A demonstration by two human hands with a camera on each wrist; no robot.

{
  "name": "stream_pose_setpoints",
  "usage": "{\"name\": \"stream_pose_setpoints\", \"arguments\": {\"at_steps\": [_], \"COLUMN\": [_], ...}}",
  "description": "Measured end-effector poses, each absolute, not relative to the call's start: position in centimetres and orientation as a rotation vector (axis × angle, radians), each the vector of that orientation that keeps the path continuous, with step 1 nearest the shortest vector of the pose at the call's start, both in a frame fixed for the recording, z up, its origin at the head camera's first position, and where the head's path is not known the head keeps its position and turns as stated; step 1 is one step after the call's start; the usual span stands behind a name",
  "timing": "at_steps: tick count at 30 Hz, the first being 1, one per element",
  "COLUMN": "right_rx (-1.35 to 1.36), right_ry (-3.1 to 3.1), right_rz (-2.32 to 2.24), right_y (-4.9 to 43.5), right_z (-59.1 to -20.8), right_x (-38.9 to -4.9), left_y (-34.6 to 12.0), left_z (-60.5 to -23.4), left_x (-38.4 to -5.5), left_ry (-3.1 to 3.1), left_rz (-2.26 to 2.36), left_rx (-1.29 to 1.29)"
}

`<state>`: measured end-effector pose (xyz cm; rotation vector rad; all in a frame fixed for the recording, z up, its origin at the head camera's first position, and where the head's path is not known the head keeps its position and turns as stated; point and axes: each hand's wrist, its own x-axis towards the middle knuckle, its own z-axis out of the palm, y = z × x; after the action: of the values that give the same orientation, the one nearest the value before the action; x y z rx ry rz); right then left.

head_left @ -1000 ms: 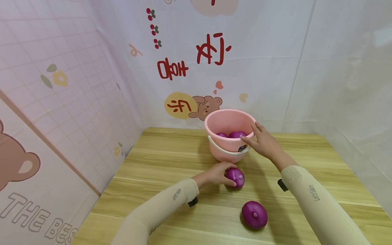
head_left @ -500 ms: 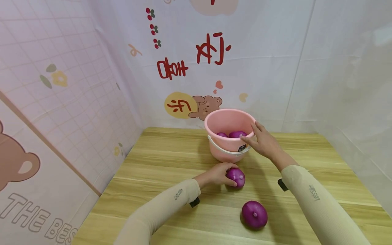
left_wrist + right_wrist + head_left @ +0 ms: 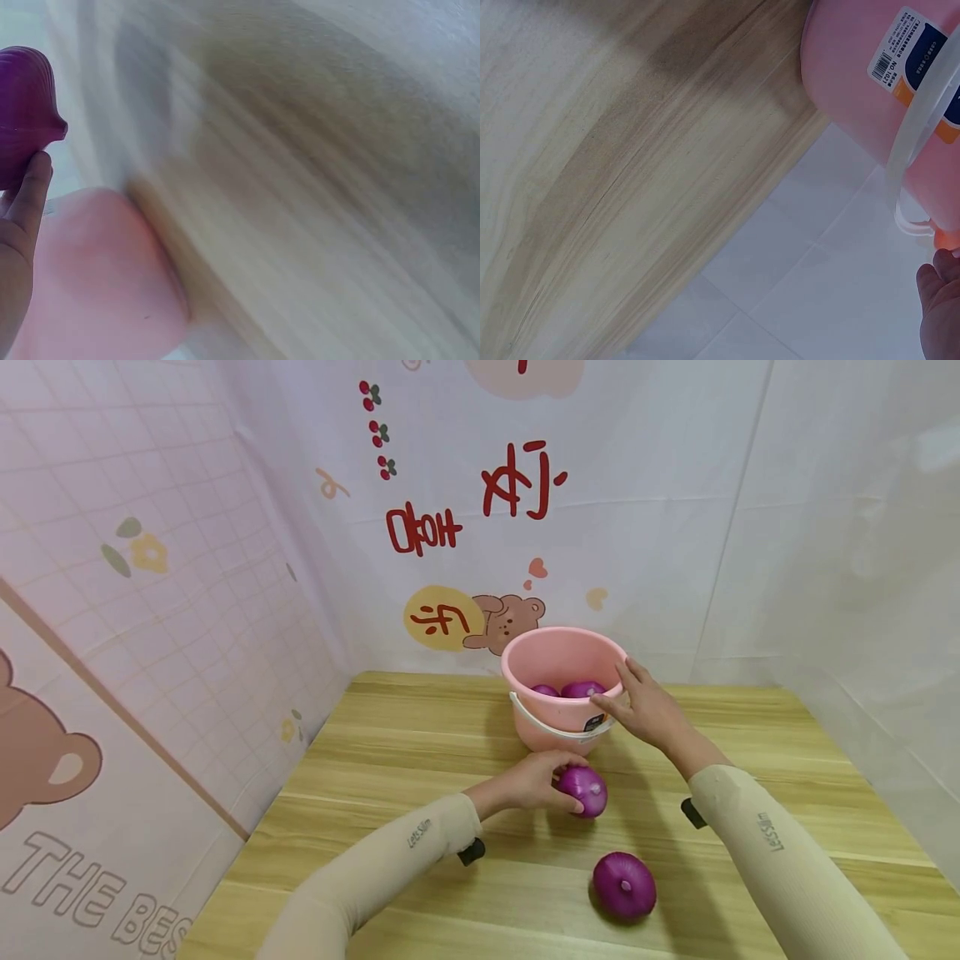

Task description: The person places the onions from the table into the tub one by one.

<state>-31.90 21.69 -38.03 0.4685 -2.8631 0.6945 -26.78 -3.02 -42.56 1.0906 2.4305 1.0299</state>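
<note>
A red onion point(image 3: 584, 792) is held by my left hand point(image 3: 534, 781), thumb on the near side and fingers over the far side. It is in front of the bucket; the left wrist view shows the same onion point(image 3: 26, 112) at its left edge. My right hand point(image 3: 643, 706) holds the right side of the pink bucket point(image 3: 558, 713) at its rim, thumb toward the front. Inside the bucket lie purple onions point(image 3: 583, 690), partly hidden by the wall. Another red onion point(image 3: 624, 886) lies on the table nearer to me.
A white handle point(image 3: 551, 732) hangs across the bucket's front, near a label point(image 3: 911, 56). The wooden table point(image 3: 405, 727) reaches back to a printed cloth wall point(image 3: 645, 527), with cloth also on both sides.
My left hand has shifted the onion slightly up and to the right, toward the bucket. The right hand, the bucket and the nearer onion keep their places.
</note>
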Motion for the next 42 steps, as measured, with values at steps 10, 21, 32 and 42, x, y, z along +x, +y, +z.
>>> {"name": "stream_pose_setpoints", "arguments": {"at_steps": [10,21,32,42], "right_rx": [0.466,0.471,0.478,0.476], "right_ry": [-2.865,-2.884,-2.877,-2.88], "right_rz": [0.693,0.699,0.71,0.704], "right_y": [21.7,21.7,21.8,21.8], "right_z": [-38.1,-37.8,-38.0,-38.0], "right_x": [-31.9,-31.9,-32.0,-32.2], "left_y": [-3.2,-4.6,-5.5,-5.1], "left_z": [-38.9,-33.9,-31.4,-31.4], "left_x": [-26.4,-28.3,-31.7,-34.9], "left_ry": [2.281,2.378,2.471,2.641], "left_rz": [1.261,1.356,1.478,1.448], "left_rx": [1.106,1.036,0.956,0.731]}}
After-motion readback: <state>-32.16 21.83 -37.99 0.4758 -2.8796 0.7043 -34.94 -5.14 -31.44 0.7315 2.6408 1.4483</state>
